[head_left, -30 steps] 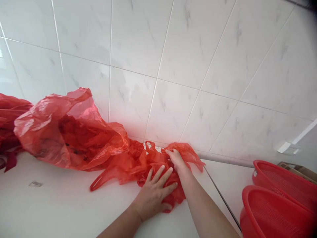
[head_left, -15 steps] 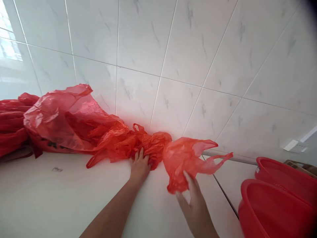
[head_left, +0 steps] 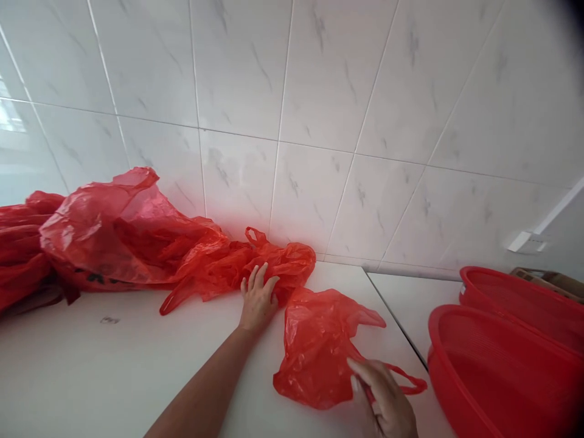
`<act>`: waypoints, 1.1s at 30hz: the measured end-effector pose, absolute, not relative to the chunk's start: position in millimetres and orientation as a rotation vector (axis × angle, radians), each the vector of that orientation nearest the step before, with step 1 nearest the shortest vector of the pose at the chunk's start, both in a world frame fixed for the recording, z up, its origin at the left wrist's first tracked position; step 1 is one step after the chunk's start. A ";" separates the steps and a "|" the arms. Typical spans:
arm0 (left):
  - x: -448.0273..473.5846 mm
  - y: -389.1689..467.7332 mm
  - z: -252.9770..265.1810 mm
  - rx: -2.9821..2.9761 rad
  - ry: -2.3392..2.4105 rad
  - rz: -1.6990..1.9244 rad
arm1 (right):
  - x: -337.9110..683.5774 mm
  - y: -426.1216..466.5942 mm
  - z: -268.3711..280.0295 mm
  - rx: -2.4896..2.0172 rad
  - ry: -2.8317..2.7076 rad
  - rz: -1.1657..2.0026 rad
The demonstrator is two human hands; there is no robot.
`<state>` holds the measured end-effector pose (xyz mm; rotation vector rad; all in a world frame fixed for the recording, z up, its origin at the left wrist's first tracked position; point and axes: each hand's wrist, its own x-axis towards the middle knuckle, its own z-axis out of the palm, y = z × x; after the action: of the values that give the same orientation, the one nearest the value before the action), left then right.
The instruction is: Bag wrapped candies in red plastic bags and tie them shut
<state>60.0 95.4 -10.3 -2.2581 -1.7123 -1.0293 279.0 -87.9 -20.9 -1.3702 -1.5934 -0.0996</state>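
Observation:
My left hand (head_left: 258, 299) lies with spread fingers against the front of a long heap of crumpled red plastic bags (head_left: 191, 255). Apart from the heap's right end, a single red plastic bag (head_left: 317, 350) lies loosely spread on the white tabletop (head_left: 191, 359), its handles pointing right. At this bag's right edge is my right hand (head_left: 385, 395), thumb and index finger drawn together on the plastic. One handle loop shows beyond the knuckles. The other fingers are curled and partly hidden.
Two red plastic baskets (head_left: 479, 365) stand at the right, beside a dark seam in the tabletop. Behind them is a brown cardboard box (head_left: 554, 283). A tiled wall (head_left: 314, 188) rises along the back, with a white socket (head_left: 527, 242) at the right.
The single bag has come down and toward me, from half raised to lying flatter on the table. My right hand moved right and closer. My left hand stays at the heap, fingers slightly lifted.

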 end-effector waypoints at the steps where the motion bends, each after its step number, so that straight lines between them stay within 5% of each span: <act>1: 59.5 93.5 -9.0 -2.261 -1.652 -1.111 | 286.7 -83.4 -17.2 -1.387 -1.618 -0.169; 5: 56.0 90.6 -8.9 -2.334 -1.438 -1.366 | 315.2 -66.0 -13.9 -1.532 -1.631 -0.351; 18: 60.0 91.2 -5.6 -2.776 -1.272 -1.636 | 294.2 -58.5 -31.8 -1.633 -1.900 -0.074; 33: 88.6 82.8 -10.8 -3.502 -1.172 -2.617 | 290.6 -61.9 -34.6 -1.687 -1.950 -0.191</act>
<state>88.6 82.8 -10.8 -3.5024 -1.1722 -2.6167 290.6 -61.9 -34.6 -1.6871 -1.9498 -0.1907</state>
